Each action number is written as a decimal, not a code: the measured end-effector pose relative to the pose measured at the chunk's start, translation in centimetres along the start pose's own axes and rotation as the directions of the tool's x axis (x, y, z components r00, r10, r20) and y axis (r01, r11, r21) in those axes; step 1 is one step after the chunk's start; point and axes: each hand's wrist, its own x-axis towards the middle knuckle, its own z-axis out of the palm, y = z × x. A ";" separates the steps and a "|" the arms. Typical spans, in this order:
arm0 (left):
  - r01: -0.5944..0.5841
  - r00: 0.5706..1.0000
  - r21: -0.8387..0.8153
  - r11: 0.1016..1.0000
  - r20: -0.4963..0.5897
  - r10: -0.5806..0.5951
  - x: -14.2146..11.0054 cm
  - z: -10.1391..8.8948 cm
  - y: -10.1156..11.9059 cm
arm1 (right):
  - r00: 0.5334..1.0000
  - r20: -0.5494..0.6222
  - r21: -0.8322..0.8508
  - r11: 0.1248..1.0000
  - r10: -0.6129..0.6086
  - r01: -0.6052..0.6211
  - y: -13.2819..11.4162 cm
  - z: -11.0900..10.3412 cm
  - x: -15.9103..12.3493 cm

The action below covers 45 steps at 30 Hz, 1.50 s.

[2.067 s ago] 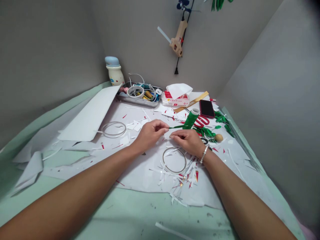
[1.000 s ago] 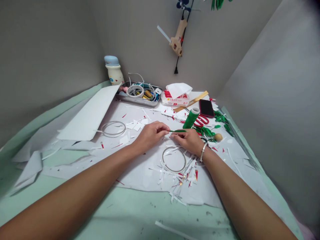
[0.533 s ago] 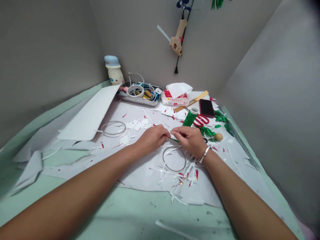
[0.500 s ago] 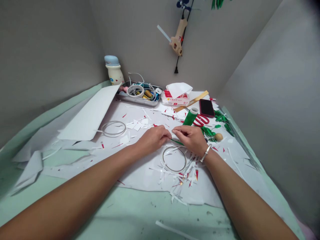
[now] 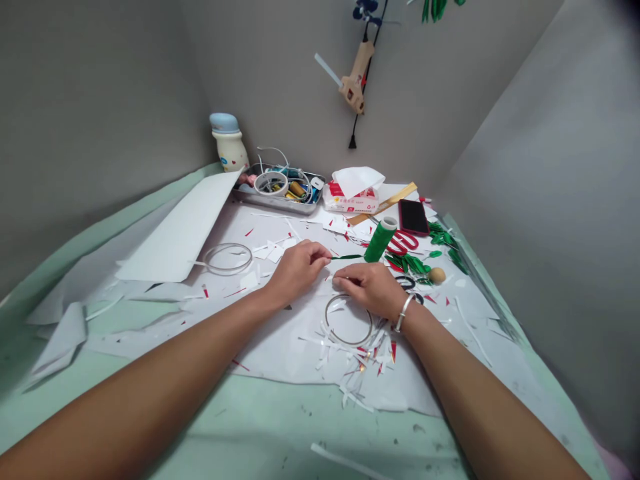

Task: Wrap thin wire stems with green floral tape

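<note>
My left hand (image 5: 300, 272) pinches one end of a thin green leaf-like strip (image 5: 347, 257), which points right toward a spool of green thread (image 5: 381, 240). The spool leans to the right just beyond my hands. My right hand (image 5: 367, 288), with a bangle at its wrist, is a little nearer to me, thumb and forefinger together; whatever they hold is too small to make out. Below it on the white paper lies a thin ring-shaped coil (image 5: 350, 343). Shiny green leaf pieces (image 5: 409, 264), red-handled scissors (image 5: 404, 243) and a round tan ball (image 5: 437, 275) lie to the right.
A metal tray (image 5: 280, 201) of spools and tape stands at the back beside a tissue pack (image 5: 351, 199). A phone (image 5: 413, 217) is at back right. A glue gun (image 5: 357, 80) hangs above. Paper scraps (image 5: 380, 347) litter the sheet; another coil (image 5: 227, 270) lies left.
My hands have come apart; the left moved slightly left and away from me with the green strip, the right nearer to me. More of the strip and the spool now shows.
</note>
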 end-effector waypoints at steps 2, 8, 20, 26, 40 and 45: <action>-0.031 0.999 0.085 0.996 0.015 0.030 0.0 0.0 -0.1 | 0.998 -0.042 -0.041 0.998 -0.038 0.037 -0.4 0.0 -0.1; -0.197 0.968 0.129 0.972 0.180 0.173 -0.5 0.5 0.0 | 0.976 -0.219 0.042 0.999 0.003 0.007 0.0 -0.7 0.0; 0.080 0.985 -0.362 0.929 0.170 -0.019 -0.4 0.1 1.0 | 0.984 -0.099 0.144 0.980 0.149 -0.134 1.9 -0.3 -0.1; -0.012 1.000 -0.026 1.000 -0.015 0.012 -0.1 0.1 0.3 | 0.997 -0.017 -0.092 0.993 -0.080 0.078 -0.2 -0.1 -0.1; -0.060 0.971 -0.237 0.970 0.212 0.112 -0.8 0.3 1.1 | 0.941 -0.172 0.350 0.911 0.292 -0.219 3.0 -0.9 -0.1; 0.074 0.988 -0.364 0.928 0.150 -0.020 -0.5 0.1 0.9 | 0.967 -0.077 0.256 0.943 0.242 -0.215 2.2 -0.4 -0.1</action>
